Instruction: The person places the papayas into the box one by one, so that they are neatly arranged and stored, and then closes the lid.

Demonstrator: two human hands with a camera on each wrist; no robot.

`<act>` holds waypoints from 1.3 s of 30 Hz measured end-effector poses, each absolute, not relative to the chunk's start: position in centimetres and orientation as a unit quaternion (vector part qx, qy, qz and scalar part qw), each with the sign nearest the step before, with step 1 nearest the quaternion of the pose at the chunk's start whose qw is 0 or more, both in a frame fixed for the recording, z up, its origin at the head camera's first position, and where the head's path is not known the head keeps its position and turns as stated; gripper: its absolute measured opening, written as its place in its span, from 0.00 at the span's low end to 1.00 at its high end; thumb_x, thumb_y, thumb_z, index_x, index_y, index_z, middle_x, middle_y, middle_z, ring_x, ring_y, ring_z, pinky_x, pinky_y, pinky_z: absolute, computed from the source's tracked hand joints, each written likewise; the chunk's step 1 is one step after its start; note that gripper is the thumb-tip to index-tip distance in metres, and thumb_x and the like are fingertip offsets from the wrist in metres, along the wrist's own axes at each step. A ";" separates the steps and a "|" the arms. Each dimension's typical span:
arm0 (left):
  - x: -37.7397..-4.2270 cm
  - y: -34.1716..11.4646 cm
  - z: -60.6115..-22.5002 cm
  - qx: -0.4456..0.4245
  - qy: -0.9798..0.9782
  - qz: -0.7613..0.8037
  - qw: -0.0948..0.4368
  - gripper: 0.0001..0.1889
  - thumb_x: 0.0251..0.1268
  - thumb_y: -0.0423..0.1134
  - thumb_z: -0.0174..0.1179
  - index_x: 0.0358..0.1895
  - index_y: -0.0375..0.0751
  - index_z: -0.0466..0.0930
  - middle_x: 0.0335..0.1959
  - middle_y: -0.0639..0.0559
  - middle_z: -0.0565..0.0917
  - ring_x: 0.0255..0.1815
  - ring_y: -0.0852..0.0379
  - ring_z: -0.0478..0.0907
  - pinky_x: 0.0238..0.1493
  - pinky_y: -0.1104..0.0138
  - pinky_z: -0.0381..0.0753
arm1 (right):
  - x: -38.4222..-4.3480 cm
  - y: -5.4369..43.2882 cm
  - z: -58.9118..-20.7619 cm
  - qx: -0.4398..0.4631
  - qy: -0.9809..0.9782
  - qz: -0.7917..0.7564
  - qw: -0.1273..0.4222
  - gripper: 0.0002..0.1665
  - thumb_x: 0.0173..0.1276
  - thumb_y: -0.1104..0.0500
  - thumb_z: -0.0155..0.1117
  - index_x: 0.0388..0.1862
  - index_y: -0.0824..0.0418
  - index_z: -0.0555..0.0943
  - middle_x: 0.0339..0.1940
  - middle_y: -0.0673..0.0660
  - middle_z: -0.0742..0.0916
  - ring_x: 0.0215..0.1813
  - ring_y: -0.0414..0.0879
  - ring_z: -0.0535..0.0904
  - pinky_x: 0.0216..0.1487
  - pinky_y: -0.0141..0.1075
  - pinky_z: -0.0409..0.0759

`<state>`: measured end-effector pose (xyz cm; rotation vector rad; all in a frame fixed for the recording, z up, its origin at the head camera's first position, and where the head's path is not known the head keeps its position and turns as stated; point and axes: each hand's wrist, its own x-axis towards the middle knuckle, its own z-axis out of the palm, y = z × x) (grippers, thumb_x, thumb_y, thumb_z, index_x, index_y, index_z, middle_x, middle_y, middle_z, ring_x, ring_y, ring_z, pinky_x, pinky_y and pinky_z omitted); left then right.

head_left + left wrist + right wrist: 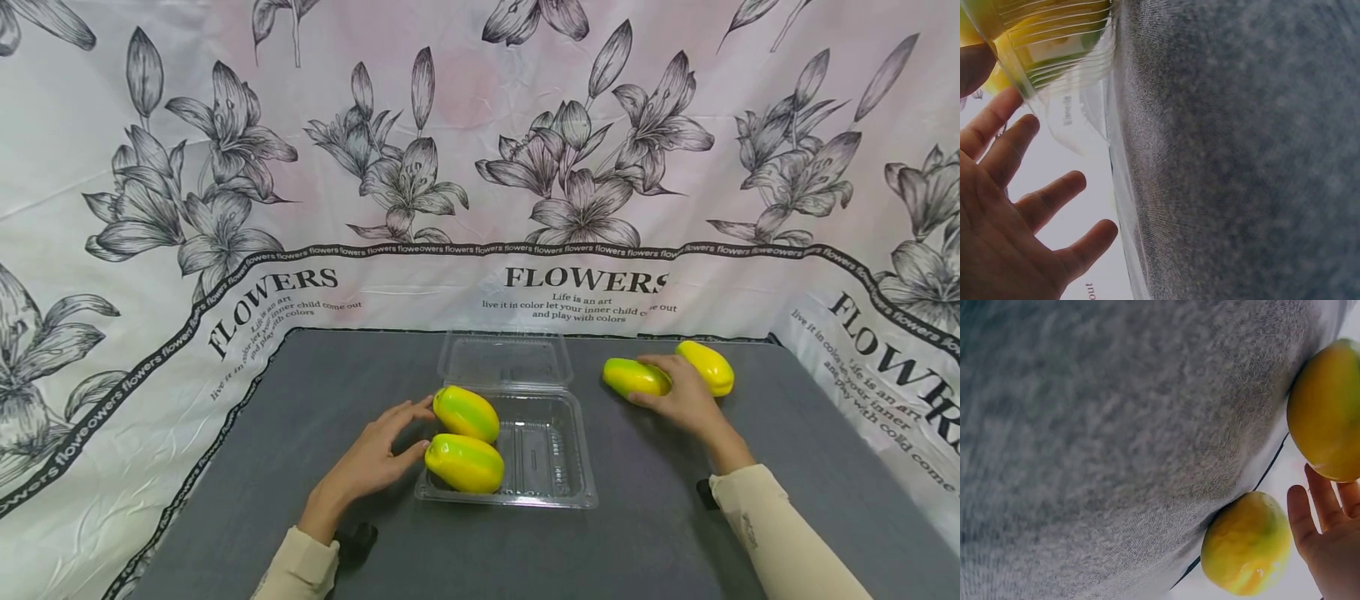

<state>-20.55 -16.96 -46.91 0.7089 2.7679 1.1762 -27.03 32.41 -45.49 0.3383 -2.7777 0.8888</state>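
Fruit (630, 379) is gripped by the right hand (686, 397); only the left wrist view shows the left hand's (1007, 228) palm (988, 247), fingers (1054, 199) apart.

Glossy fruit (464, 464); shiny plastic box (543, 454); matt tabletop (315, 392).

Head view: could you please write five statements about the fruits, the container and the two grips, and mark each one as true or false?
1. The clear container holds two yellow-green fruits. True.
2. The container is closed. False: its lid is open, on the far side.
3. The right grip is at another fruit, outside the container. True.
4. All four fruits are in the container. False: two are outside, to its right in the head view.
5. Both grips make tight fists. False: the left grip has spread fingers.
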 end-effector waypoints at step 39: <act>-20.6 -17.0 -46.9 0.241 0.893 0.380 0.016 0.23 0.73 0.48 0.62 0.68 0.49 0.74 0.81 0.58 0.63 0.82 0.38 0.56 0.73 0.28 0.52 | -22.7 20.6 -43.0 0.268 -0.889 0.371 0.031 0.36 0.55 0.48 0.82 0.62 0.51 0.79 0.56 0.49 0.86 0.52 0.45 0.80 0.54 0.53 0.77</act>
